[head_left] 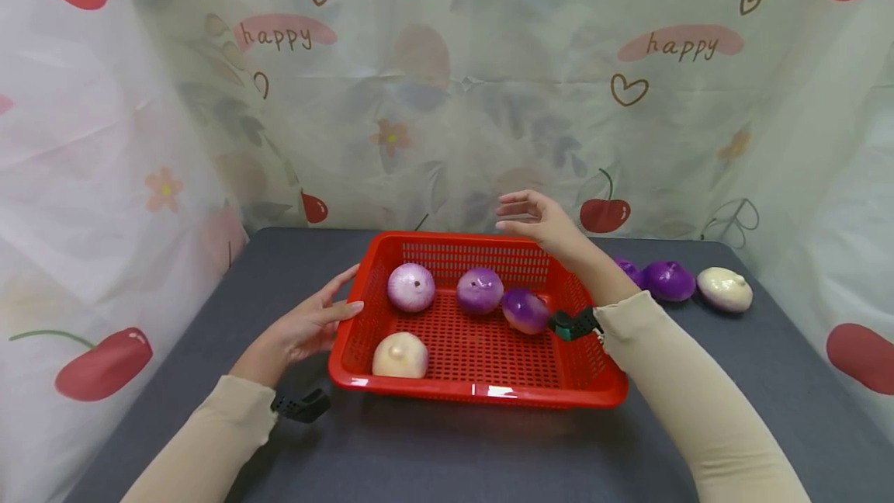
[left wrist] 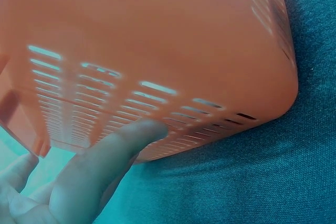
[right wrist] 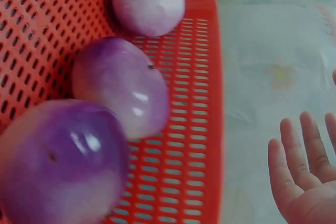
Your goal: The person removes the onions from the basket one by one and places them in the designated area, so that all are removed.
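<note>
A red perforated plastic basket (head_left: 482, 390) holds several glossy onion-like vegetables: a pale pinkish one (head_left: 410, 287), two purple ones (head_left: 479, 290) close together, and a cream one (head_left: 400, 355) in the front left corner. My left hand (head_left: 307, 324) touches the basket's left side, its fingers extended; in the left wrist view a finger (left wrist: 115, 150) lies against the slotted outer wall (left wrist: 157, 35). Over the back right rim hovers my right hand (head_left: 541, 220), fingers apart and holding nothing. In the right wrist view its palm (right wrist: 312, 192) is beyond the basket's edge.
Right of the basket, two purple vegetables (head_left: 669, 281), one partly hidden by my right forearm, and a cream one (head_left: 725, 289) lie on the dark grey table (head_left: 447, 456). A printed curtain (head_left: 447, 115) hangs behind and along both sides.
</note>
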